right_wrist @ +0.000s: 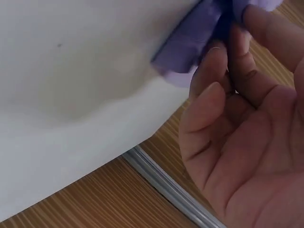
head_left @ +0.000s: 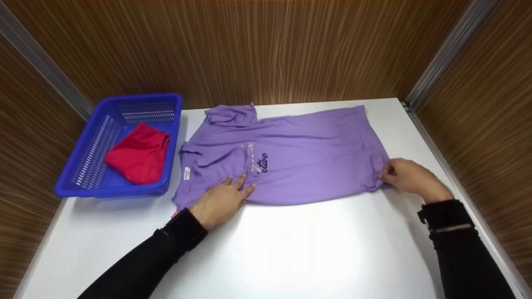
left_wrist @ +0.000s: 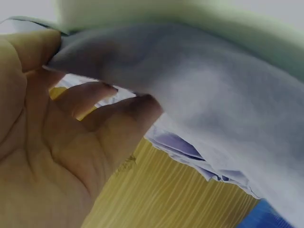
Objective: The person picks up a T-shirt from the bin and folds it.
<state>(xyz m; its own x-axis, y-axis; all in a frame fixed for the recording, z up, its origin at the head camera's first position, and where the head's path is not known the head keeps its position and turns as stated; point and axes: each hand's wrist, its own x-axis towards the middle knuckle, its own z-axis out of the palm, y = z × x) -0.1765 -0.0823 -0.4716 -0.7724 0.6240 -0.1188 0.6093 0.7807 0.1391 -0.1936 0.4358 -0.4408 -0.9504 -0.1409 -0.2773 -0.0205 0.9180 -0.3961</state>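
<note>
A purple T-shirt (head_left: 307, 153) lies spread sideways, its collar to the left and its hem to the right. Printed lettering shows on its chest and a white label inside the neck. My left hand (head_left: 222, 199) rests on the near side by the shoulder, fingers spread over the cloth. In the left wrist view, the shirt's fabric (left_wrist: 204, 95) runs along the fingertips. Over at the hem, my right hand (head_left: 409, 178) pinches the near corner between thumb and fingers. The right wrist view has the bunched purple cloth (right_wrist: 185, 52) at those fingertips.
A blue plastic basket (head_left: 66, 182) stands at the left, close beside the collar, with a folded red cloth (head_left: 139, 158) in it. Wood-patterned panels (head_left: 274, 50) enclose the white table (head_left: 299, 245) at the back and both sides.
</note>
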